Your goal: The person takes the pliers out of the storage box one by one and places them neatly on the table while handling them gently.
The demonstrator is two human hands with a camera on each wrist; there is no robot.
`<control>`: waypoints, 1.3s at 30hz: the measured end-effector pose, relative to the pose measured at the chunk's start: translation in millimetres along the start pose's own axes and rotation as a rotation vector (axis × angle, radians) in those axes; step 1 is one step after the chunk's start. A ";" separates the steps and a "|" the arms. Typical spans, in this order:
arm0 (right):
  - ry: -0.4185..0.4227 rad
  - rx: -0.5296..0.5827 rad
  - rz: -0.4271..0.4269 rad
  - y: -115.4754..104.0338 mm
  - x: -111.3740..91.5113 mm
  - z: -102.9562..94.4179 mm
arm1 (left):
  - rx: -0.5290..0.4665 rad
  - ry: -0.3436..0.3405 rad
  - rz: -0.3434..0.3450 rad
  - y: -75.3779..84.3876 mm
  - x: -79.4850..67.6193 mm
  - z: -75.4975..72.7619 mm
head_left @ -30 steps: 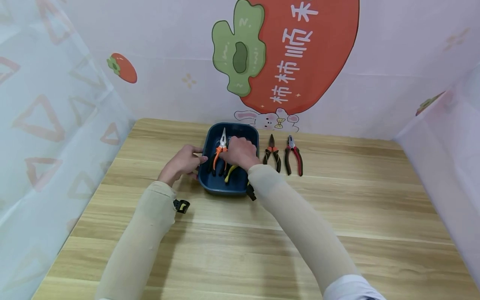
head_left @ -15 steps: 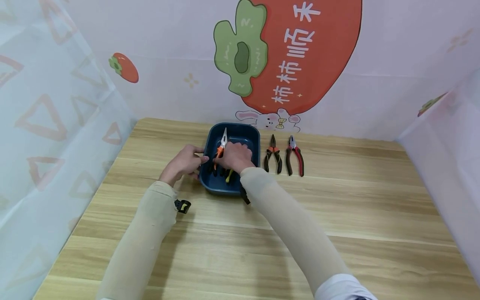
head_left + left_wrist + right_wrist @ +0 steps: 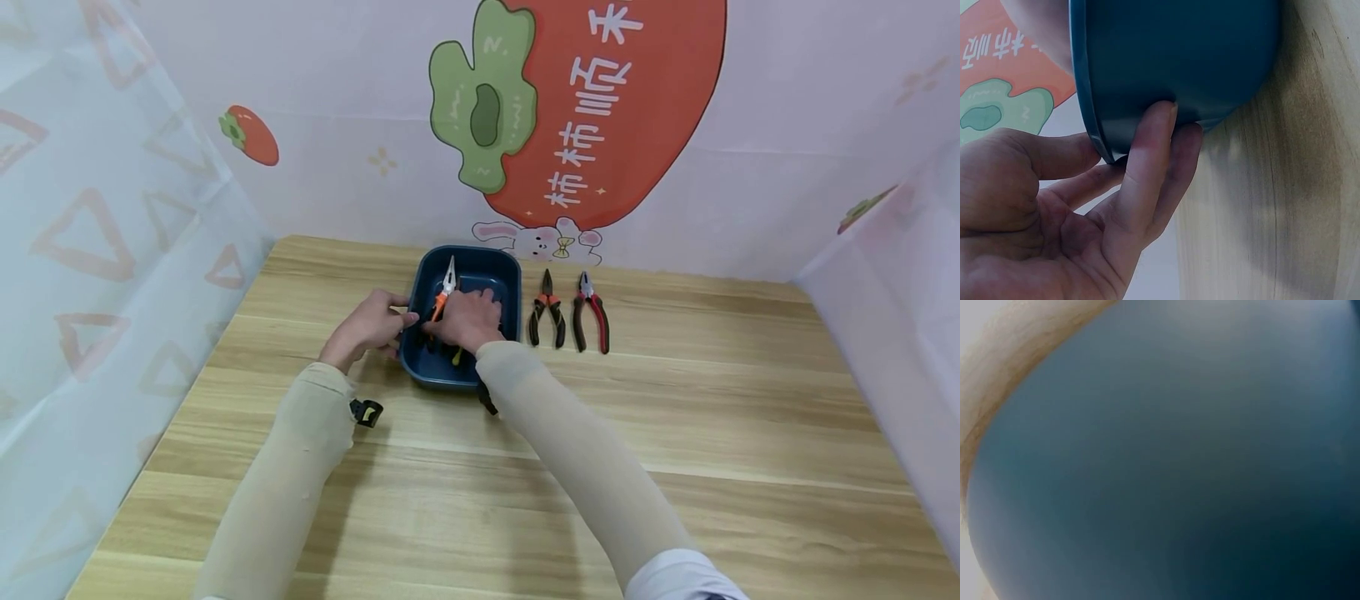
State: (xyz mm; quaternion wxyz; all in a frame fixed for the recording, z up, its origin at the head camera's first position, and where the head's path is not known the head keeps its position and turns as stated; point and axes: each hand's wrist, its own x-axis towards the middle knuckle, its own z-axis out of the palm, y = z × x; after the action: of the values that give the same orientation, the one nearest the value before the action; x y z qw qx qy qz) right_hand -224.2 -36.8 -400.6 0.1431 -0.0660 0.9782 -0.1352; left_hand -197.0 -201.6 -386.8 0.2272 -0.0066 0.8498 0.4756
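Observation:
A dark blue plastic bin (image 3: 515,275) stands at the back of the wooden table. My left hand (image 3: 367,321) pinches its left rim: the left wrist view shows the thumb at the rim and the fingers against the bin's outer wall (image 3: 1172,56). Inside lie long-nose pliers (image 3: 449,283) with orange handles, jaws toward the far end. My right hand (image 3: 469,319) is down in the bin, its thumb across the orange handle. A yellow handle (image 3: 457,358) shows below that hand. I cannot tell what its hidden fingers hold. Blurred blue bin wall (image 3: 1147,425) fills the right wrist view.
Right of the bin, pliers with black and orange handles (image 3: 547,287) and pliers with red and black handles (image 3: 586,286) lie side by side on the table (image 3: 712,400). A printed cloth wall (image 3: 360,192) rises behind the table's back edge.
My right hand has moved toward me and slightly left within the bin, its thumb now over the orange handle. Less of the yellow handle shows. My left hand stays on the rim.

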 end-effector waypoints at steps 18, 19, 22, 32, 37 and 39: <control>0.056 0.054 0.005 -0.4 2.9 5.6 | -0.005 -0.006 -0.008 1.8 -1.0 0.0; 0.061 0.056 0.005 -1.0 2.8 5.6 | -0.003 -0.005 -0.007 1.8 -1.0 0.0; 0.073 0.059 0.006 -3.2 2.5 5.0 | -0.004 -0.004 -0.005 1.5 -0.8 -0.1; 0.099 0.035 0.016 -6.7 3.2 6.7 | -0.011 -0.007 -0.003 0.1 -1.2 0.0; 0.093 0.011 0.019 -8.4 3.9 7.1 | -0.012 -0.006 -0.002 -0.5 -0.2 -0.4; 0.089 0.005 0.023 -9.3 4.0 6.8 | -0.016 -0.008 0.000 -0.9 0.3 -0.7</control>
State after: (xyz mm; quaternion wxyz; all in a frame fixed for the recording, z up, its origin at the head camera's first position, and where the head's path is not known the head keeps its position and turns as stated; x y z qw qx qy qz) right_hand -225.2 -48.1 -405.3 0.1011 -0.0482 0.9840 -0.1386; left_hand -197.3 -202.6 -387.3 0.2306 -0.0065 0.8451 0.4823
